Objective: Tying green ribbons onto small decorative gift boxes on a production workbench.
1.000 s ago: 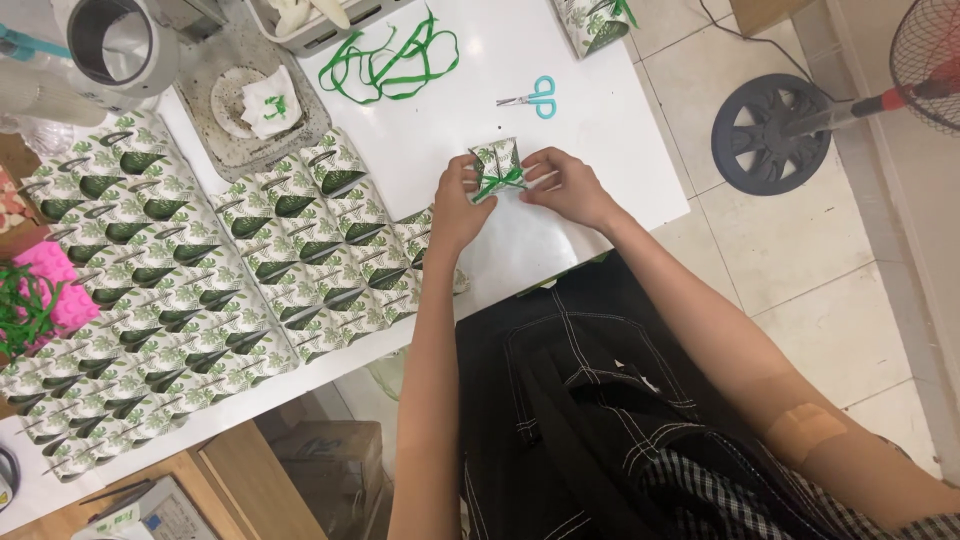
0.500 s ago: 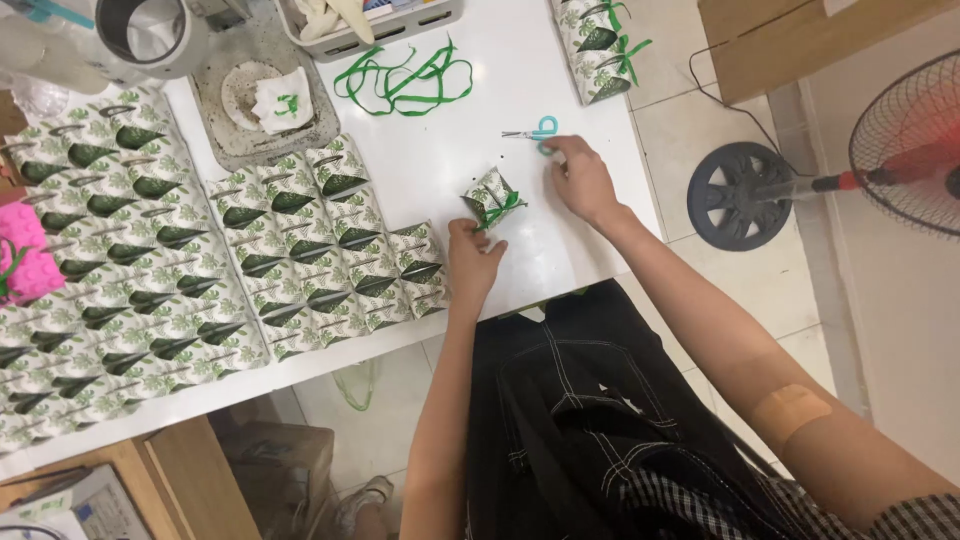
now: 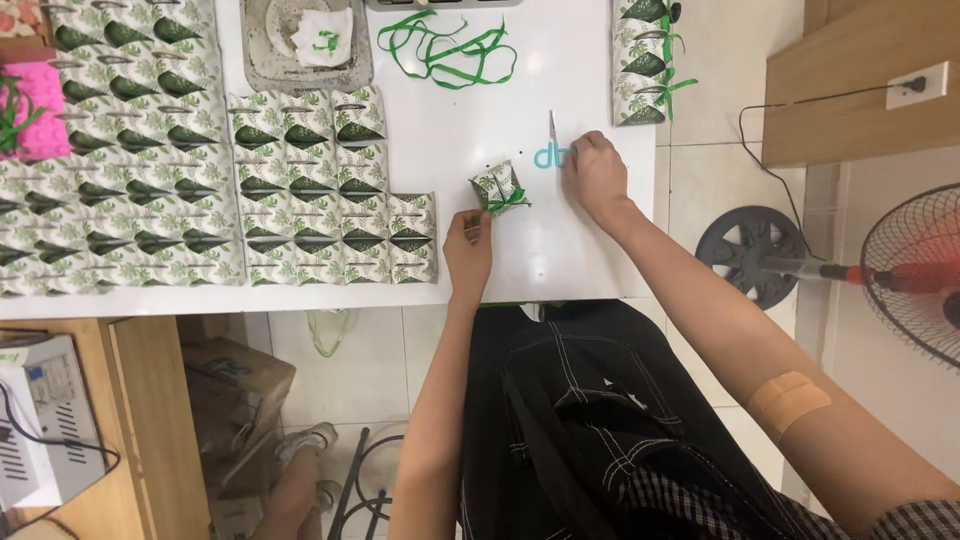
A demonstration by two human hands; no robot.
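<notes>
Lying just right of the ribboned box (image 3: pixel 498 187), the scissors (image 3: pixel 551 150) touch the right hand (image 3: pixel 595 175), grip curled on their handles; the left hand (image 3: pixel 468 240) pinches a ribbon tail (image 3: pixel 474 214) below the box.

A home craft workspace: white table (image 3: pixel 560 250) covered with leaf-print gift boxes (image 3: pixel 200 190), ribbon (image 3: pixel 450 50), floor fan (image 3: pixel 900 280).

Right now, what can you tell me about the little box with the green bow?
The small gift box looks like folded card, white with a green leaf print, and a green ribbon is tied round it in a bow. It sits on the white table, apart from the rows of flat boxes. The left hand is beside its lower corner, holding a ribbon end.
</notes>
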